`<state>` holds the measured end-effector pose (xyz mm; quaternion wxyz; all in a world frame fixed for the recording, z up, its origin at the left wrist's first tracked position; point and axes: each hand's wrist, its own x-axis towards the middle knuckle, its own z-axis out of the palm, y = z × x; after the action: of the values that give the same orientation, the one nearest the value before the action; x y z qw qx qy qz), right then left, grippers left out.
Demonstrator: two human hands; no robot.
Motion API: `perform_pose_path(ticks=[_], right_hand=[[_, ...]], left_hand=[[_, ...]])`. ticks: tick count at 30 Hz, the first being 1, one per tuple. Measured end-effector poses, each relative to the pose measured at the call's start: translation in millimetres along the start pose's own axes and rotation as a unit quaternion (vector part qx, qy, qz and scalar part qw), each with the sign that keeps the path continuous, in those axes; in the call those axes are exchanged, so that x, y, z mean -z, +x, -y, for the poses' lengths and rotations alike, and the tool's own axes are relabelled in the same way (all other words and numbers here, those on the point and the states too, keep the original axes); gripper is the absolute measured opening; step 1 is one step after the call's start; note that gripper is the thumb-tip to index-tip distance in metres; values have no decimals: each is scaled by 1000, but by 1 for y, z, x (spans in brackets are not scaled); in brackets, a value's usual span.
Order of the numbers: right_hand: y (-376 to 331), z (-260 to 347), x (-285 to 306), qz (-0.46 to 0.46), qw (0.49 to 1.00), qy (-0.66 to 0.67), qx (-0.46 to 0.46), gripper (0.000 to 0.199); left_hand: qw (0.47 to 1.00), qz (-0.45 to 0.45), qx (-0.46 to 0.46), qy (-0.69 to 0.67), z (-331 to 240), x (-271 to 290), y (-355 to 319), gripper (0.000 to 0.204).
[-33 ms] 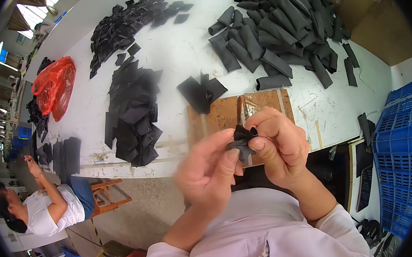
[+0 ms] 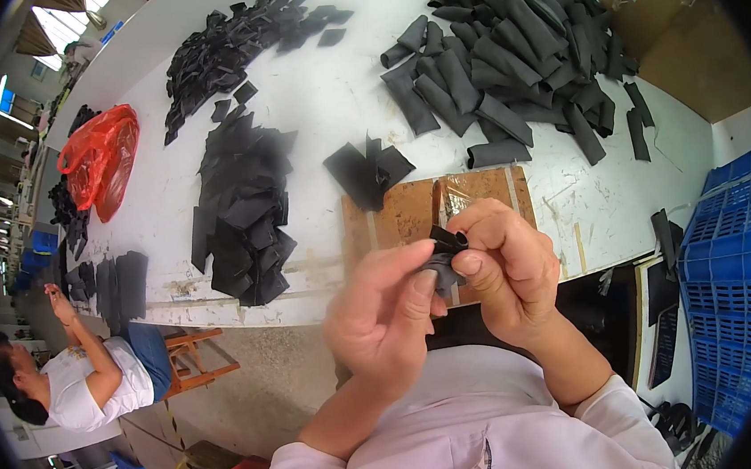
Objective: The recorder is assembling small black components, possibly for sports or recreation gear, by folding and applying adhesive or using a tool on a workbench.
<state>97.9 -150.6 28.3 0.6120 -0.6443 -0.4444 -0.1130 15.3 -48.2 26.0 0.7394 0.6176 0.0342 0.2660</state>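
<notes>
In front of my chest, both hands pinch one small black fabric piece (image 2: 449,240), which is bent into a rolled or folded shape. My left hand (image 2: 387,309) grips its left and lower side with thumb and fingers. On the other side, my right hand (image 2: 512,263) holds the upper right end between thumb and curled forefinger. Part of the piece is hidden by my fingers. Just beyond them lies a brown board (image 2: 384,225) with tape on it. A few flat black pieces (image 2: 368,171) rest at the board's far left edge.
Dark fabric tubes (image 2: 503,54) are heaped at the far right beside a cardboard box (image 2: 661,22). Flat black pieces (image 2: 244,210) lie piled on the left, with small pieces (image 2: 217,52) behind. A red plastic bag (image 2: 101,160), blue crates (image 2: 729,293) and a seated person (image 2: 92,366) flank the table.
My left hand has shifted very slightly to the right. The black piece between my fingers sits at a slightly different angle, and both hands keep their grip.
</notes>
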Motion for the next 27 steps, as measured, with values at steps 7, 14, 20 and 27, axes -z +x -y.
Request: perform_pose_path(ticks=[7,14,20,27], right_hand=[[10,14,6,36,979,37,-196,10],[44,17,21,56,979,73,-182,18],[73,22,26,80,905,270,-318,26],[8,-55,6,54,783,415,-461,26]], left_hand=[[994,-105,-42,-6,3,-21,12,7],[926,17,166,-338,-19,0,49,16],[667,207,235,-676,-18,0,63,41],[708,3,373,-599,56,31,49,23]])
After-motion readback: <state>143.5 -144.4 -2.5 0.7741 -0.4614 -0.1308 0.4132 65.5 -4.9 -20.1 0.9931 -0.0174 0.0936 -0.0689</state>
